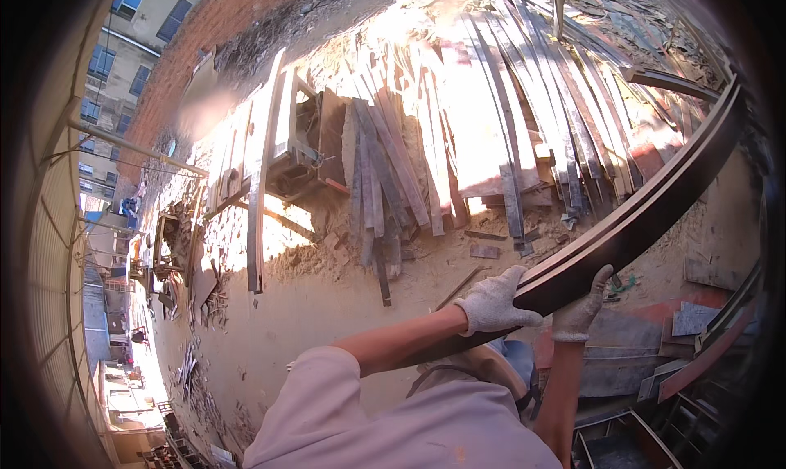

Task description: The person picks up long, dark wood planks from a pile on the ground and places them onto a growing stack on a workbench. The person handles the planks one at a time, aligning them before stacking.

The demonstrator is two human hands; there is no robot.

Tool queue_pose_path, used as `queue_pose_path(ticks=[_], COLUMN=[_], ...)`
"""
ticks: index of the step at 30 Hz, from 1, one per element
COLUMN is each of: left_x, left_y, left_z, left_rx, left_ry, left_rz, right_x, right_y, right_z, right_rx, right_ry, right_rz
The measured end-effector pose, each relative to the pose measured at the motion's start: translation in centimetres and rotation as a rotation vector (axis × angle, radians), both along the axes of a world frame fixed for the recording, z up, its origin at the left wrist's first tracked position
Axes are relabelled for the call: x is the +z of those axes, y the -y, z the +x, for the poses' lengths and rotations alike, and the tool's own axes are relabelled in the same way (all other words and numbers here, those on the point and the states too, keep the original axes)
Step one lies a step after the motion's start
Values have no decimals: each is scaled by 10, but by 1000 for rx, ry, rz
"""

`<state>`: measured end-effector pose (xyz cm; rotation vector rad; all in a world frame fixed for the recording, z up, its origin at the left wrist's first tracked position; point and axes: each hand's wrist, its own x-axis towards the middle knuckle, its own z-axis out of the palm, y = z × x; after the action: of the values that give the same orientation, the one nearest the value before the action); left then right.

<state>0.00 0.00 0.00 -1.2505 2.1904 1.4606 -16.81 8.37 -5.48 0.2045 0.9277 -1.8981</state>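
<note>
Left hand [496, 302] and right hand [580, 312], both gloved, are curled snugly round this long dark board [647, 223], running from lower middle to upper right. Loads of planks [395, 162] up top.

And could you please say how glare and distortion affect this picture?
Head view: sunlight washes out parts of the plank pile; the fisheye rim fades to black; the dark beam looks curved; left hand and right hand look fairly sharp.

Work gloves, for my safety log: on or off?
On: pale gloves cover the left hand and right hand, both holding the long dark-faced timber.
</note>
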Motion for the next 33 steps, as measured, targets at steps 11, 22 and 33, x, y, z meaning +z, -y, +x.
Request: queue_pose_path(ticks=[11,22,33], left_x=[-13,21,10], left_y=[59,100,134], left_z=[-347,-684,-1031], left_rx=[-159,-310,-538], left_ry=[-35,-180,-161], left_rz=[-130,-157,-152], right_x=[-13,-27,45], right_y=[23,6,17], right_z=[-313,-687,-1053], right_rx=[-312,-489,-792], right_ry=[10,-423,-231], right_rz=[84,285,-11])
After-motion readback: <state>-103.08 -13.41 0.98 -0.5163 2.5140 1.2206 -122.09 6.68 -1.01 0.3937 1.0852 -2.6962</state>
